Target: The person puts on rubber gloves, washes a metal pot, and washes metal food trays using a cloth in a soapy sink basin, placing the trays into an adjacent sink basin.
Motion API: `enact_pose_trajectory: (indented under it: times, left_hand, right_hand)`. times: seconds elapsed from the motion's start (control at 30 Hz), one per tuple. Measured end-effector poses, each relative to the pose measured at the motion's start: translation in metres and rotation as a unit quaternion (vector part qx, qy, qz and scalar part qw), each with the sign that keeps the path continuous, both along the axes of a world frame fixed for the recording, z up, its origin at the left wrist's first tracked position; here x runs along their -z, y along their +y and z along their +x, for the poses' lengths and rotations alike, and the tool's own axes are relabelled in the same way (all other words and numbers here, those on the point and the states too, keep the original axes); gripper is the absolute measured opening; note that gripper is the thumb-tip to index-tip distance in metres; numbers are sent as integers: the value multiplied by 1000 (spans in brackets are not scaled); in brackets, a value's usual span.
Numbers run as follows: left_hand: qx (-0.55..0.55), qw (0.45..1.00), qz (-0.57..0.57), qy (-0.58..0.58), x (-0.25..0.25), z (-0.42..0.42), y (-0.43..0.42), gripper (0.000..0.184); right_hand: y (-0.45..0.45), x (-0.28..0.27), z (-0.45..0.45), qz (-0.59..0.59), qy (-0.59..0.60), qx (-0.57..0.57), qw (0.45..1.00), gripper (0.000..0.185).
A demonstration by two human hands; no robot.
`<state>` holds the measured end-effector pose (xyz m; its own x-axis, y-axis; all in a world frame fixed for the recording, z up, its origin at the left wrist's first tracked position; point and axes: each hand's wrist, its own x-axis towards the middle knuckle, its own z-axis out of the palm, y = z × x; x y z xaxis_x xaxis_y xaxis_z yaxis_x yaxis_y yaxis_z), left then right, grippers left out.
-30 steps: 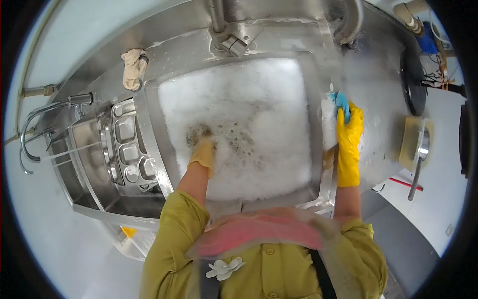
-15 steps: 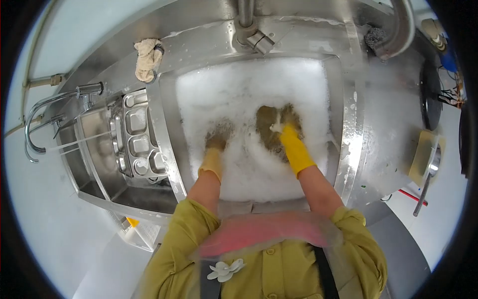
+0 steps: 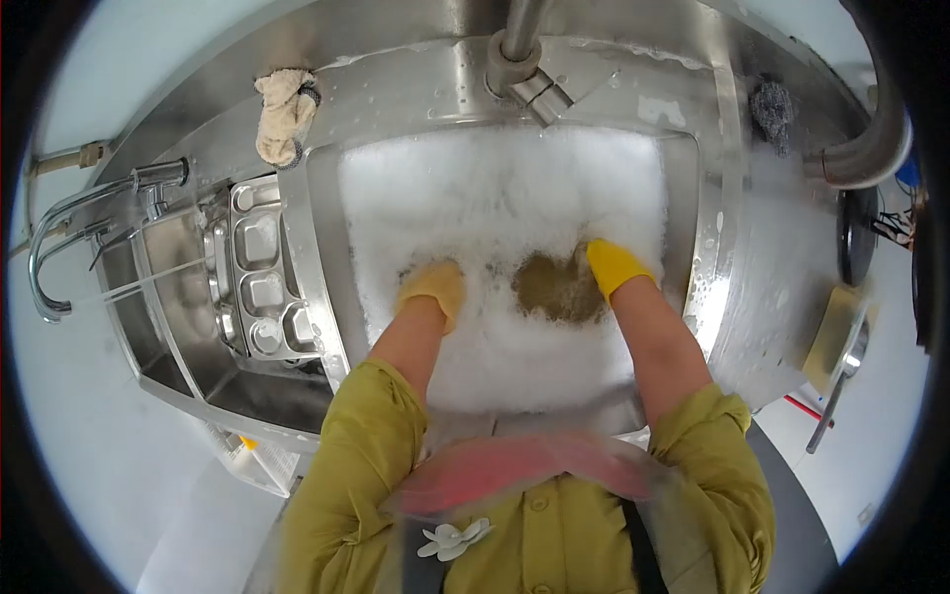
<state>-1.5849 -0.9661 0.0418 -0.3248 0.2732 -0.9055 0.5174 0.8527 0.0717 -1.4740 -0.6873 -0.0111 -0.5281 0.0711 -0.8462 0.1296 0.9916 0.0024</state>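
White foam [image 3: 505, 188] covers the water in the middle steel sink [image 3: 683, 208]. My left hand [image 3: 433, 289], in a pale yellow glove, is sunk in the foam left of centre, with only the cuff and wrist part showing. On the right, my right hand [image 3: 616, 267] in a bright yellow glove is also under the suds past the wrist. Between them lies a patch of brownish water [image 3: 556, 287] without foam. The fingers of both hands are hidden, and so is anything they touch or hold.
In the left basin, metal compartment trays [image 3: 262, 243] stand near a running tap [image 3: 158, 176]. A beige cloth [image 3: 285, 117] lies on the back left ledge. At the back right are a dark scourer [image 3: 772, 111] and a thick pipe [image 3: 871, 153]. A ladle [image 3: 841, 381] is at the right.
My right hand has left the right-hand ledge, where it held a blue cloth, and gone into the foam, then shifted right. The cloth is out of sight. My left hand stays in the suds.
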Motion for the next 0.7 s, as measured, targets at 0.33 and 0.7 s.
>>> enact_pose_trajectory:
  times: [0.33, 0.7]
  left_hand:
    - [115, 990, -60, -56, -1, 11, 3, 47]
    - [79, 990, -55, -105, 55, 30, 15, 37]
  right_hand:
    - [-20, 12, 1, -45, 106, 54, 992, 27]
    - [-15, -8, 5, -67, -4, 82, 994, 43]
